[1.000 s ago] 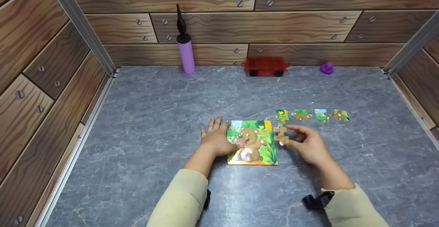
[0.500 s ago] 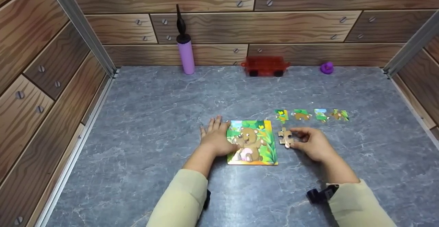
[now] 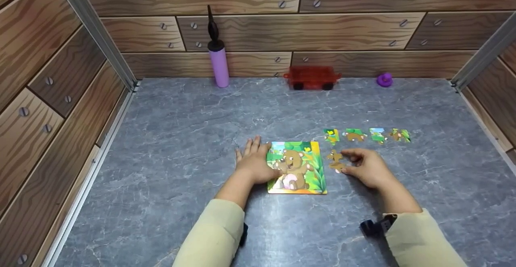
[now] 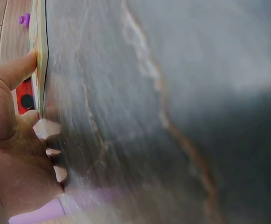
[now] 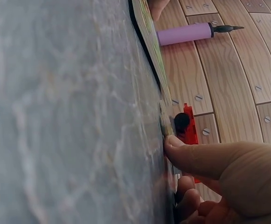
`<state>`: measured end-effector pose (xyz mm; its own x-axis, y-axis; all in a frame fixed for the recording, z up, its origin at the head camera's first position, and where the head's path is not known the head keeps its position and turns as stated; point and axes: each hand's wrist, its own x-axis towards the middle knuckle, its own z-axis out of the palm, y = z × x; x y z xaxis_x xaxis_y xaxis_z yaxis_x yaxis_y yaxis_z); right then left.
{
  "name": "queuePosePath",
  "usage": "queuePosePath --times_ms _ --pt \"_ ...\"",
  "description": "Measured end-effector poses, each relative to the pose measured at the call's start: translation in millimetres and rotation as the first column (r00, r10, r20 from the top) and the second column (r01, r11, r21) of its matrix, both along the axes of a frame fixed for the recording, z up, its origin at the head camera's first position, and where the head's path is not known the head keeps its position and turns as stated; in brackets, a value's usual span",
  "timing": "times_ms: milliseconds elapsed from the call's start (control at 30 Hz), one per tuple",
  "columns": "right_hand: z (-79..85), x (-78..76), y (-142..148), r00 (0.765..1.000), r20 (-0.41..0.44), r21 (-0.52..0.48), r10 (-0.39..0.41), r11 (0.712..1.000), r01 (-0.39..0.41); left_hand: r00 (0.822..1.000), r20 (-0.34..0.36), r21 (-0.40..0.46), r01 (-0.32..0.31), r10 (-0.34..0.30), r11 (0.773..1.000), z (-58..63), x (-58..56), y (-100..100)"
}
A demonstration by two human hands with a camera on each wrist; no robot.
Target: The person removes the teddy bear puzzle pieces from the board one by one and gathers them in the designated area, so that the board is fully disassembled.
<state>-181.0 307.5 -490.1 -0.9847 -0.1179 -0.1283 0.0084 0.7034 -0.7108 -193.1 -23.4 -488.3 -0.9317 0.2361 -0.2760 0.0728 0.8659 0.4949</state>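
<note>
A square bear puzzle (image 3: 297,169) in a thin board lies in front of the person. On its left edge rests the left hand (image 3: 254,164), fingers spread on the tabletop and thumb on the picture; the left wrist view shows that thumb (image 4: 18,70) touching the board's face. Just right of the board, the right hand (image 3: 367,169) pinches a brown puzzle piece (image 3: 335,161) between thumb and index finger, low over or on the table. In the right wrist view the piece (image 5: 165,120) appears edge-on beyond the thumb.
Several loose puzzle pieces (image 3: 354,134) lie in a row behind the right hand. Along the back wall are a purple hand pump (image 3: 219,67), a red toy wagon (image 3: 312,77) and a small purple duck (image 3: 384,80). Wood-patterned walls (image 3: 242,33) enclose the grey table (image 3: 181,138).
The right hand has moved slightly right with the piece, away from the board's edge, and the piece has tilted and settled in its fingers. The left hand stays in place.
</note>
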Motion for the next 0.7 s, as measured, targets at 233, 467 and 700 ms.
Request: queuePosePath --times_ms 233,467,700 --pt "-0.3 3.1 -1.7 1.000 -0.027 -0.017 -0.011 1.000 0.011 1.000 -0.009 0.009 0.003 -0.003 1.000 2.4 2.4 -0.6" --pt "4.1 10.1 -16.3 0.994 -0.104 -0.075 -0.028 0.997 0.021 1.000 -0.008 0.007 0.005 -0.004 1.000 4.4 3.1 -0.8" --pt "8.2 15.8 -53.5 0.983 -0.183 -0.148 0.032 0.987 -0.059 1.000 0.005 0.023 -0.005 0.005 1.000 2.9 2.6 -0.6"
